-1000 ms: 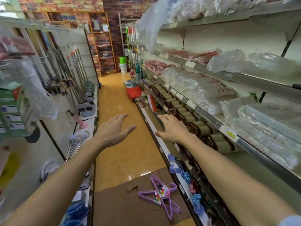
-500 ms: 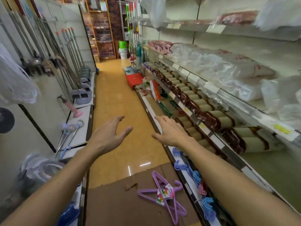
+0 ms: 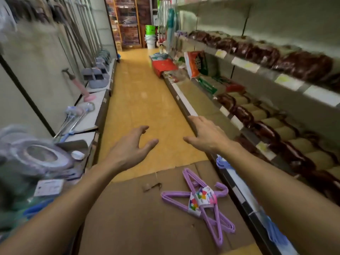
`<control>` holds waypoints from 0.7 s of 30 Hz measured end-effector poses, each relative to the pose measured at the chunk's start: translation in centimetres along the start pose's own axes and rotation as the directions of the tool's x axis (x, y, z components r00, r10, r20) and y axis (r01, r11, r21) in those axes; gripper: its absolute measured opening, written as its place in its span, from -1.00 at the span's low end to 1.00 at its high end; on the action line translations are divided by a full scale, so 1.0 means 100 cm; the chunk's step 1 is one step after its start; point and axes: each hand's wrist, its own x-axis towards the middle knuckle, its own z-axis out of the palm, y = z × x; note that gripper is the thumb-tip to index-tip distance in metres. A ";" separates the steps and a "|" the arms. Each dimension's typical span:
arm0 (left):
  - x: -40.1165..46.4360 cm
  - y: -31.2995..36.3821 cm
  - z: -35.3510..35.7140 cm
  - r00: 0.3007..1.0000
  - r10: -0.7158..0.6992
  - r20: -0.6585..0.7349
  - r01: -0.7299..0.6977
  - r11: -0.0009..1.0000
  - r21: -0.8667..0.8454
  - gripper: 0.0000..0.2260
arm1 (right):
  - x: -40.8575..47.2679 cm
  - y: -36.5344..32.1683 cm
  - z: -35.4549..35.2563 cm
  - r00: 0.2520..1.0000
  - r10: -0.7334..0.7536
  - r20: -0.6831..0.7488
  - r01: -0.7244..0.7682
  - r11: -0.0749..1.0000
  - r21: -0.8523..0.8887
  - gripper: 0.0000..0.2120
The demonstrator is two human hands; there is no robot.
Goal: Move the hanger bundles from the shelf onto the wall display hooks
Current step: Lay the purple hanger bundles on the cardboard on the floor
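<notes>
Two purple hanger bundles (image 3: 204, 200) with colourful paper bands lie crossed on a flat sheet of cardboard (image 3: 128, 218) on the aisle floor. Blue hangers (image 3: 221, 162) poke out from the low shelf on the right, under my right forearm. My left hand (image 3: 128, 151) hovers above the floor with fingers spread, holding nothing. My right hand (image 3: 206, 135) reaches out over the edge of the bottom shelf (image 3: 185, 105), fingers relaxed and empty. Both hands are beyond the purple bundles and apart from them.
The right shelves hold brown and cream rolled goods (image 3: 266, 129) with price tags. On the left wall hang mops and dustpans (image 3: 97, 74); a pink plunger (image 3: 84, 91) and bagged items (image 3: 36, 159) sit on the low ledge. A red box (image 3: 163, 66) lies on the yellow floor further down.
The view has tilted down and forward along the aisle. Both hands have dropped lower and stay open. The purple bundles now lie closer in view.
</notes>
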 end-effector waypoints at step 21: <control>-0.027 -0.137 0.254 0.984 0.062 -0.165 -0.060 0.998 0.016 -0.43 | -0.030 0.103 0.267 0.999 -0.031 -0.028 0.032 0.998 0.048 -0.28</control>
